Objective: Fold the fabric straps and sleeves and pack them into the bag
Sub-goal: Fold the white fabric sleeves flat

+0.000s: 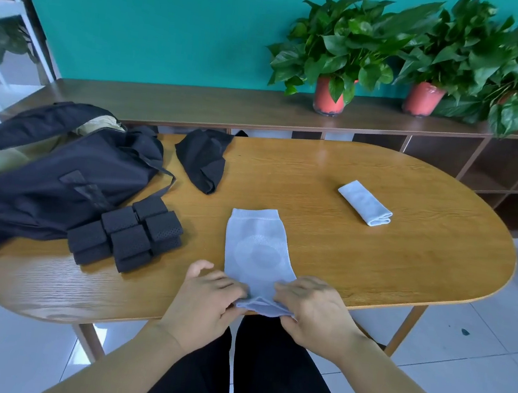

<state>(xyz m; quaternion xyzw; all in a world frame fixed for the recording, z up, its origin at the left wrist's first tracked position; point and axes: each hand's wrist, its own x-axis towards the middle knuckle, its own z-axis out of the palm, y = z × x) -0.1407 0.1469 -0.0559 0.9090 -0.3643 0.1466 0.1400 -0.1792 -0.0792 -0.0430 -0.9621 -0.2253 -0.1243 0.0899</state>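
Pinching the near hem of the pale blue sleeve (257,248) with both hands: left hand (206,297) on one corner, right hand (312,310) on the other, fingers curled onto the cloth and nothing else held. Holding that hem a little proud of the table (405,273), well to the right of the bag (42,166), with the rest of the sleeve spread flat and pointing away. Probably gripped at both corners so as to bring the near end over the far end without skewing the tube.

Farther right of the bag than anything else: a folded sleeve (366,203) of the same blue, seemingly finished and parked clear of the working spot. Touching the bag's front right side: folded black straps (129,236), likely staged there for a short reach when packing. Just past the bag's far right end: a crumpled black cloth (203,160), not yet folded. Left gaping at the top, tan lining showing, ready to receive; cannot tell what sits inside
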